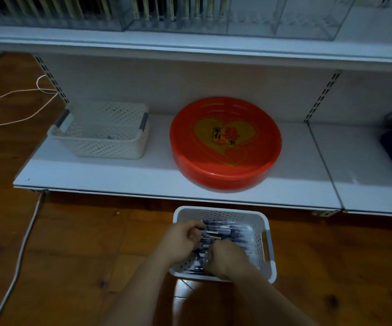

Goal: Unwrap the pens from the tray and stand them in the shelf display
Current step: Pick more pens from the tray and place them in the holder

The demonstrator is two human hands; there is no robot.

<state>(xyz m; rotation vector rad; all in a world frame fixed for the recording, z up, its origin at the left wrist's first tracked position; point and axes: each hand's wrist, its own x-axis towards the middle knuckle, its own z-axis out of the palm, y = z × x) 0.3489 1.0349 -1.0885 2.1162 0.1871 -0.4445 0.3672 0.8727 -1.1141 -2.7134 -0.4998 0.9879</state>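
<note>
At the lower centre of the frame both hands sit in the white basket (264,234) of wrapped pens (223,234) on the floor: the left hand (181,241) curls round pens, the right hand (225,256) is fisted among them (what it holds, I cannot tell). Grabbing too many risks slippery wrappers sliding loose and pens scattering before reaching the clear display (237,17) at top.

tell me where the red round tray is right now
In the head view the red round tray sits on the low white shelf, right of centre, with the white basket to its left and the basket of pens on the floor below it.
</note>
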